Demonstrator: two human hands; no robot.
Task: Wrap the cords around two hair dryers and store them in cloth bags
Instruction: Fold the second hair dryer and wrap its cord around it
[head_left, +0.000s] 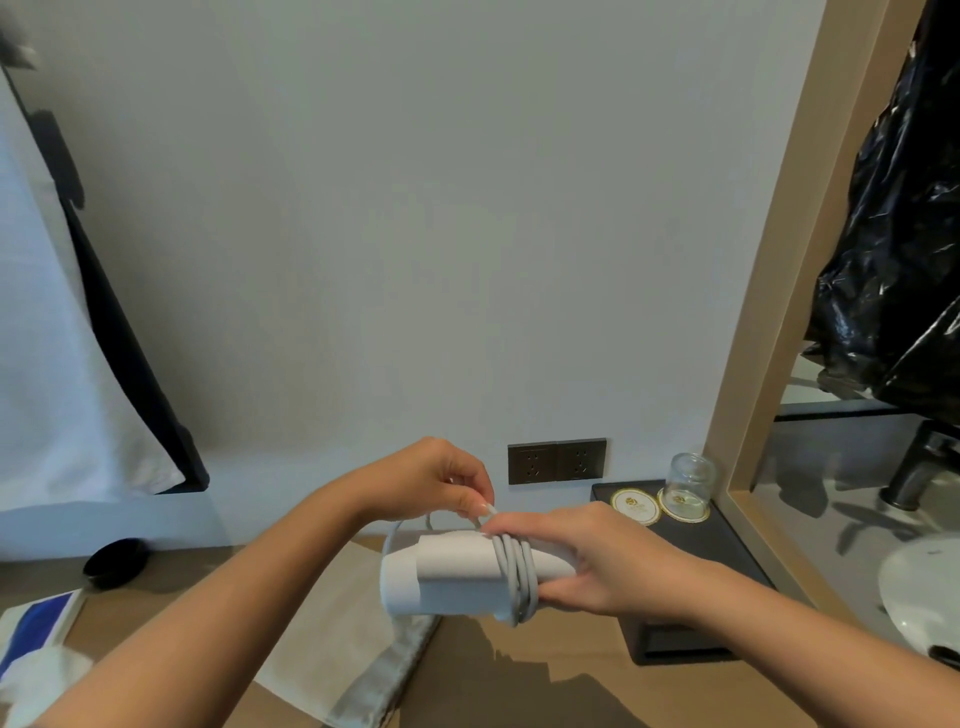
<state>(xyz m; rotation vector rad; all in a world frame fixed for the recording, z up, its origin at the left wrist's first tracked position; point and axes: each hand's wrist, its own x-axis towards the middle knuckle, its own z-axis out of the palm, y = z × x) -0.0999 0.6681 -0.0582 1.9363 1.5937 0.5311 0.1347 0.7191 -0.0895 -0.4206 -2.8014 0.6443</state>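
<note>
Pinching the pale grey power cord (514, 577) between thumb and fingertips, our left hand (441, 480) lifts a loop just above the white plastic hair dryer (441, 571). Our right hand (602, 564) curls round the dryer's narrow end and holds it level above the counter. 3 or 4 turns of cord sit side by side round the body, right against our right fingers. Under the dryer, a flat beige cloth bag (332, 644) lies on the brown wooden counter (467, 675).

We judge slack to be the main risk. If the left pinch eases before the tail is tucked in, the stiff coils may spring loose and slide off the tapered end. Pulling too hard could kink the cord where it leaves the dryer.

Further out stand a black tray (727, 530) with 2 round gold-rimmed coasters (635, 506) and an upturned clear glass (688, 486). Behind them is a dark double wall socket (557, 461), and a white basin (919, 587) is cut off at the right edge. The plug is hidden. We see only 1 dryer and 1 bag, and we cannot tell where the bag's mouth lies.
</note>
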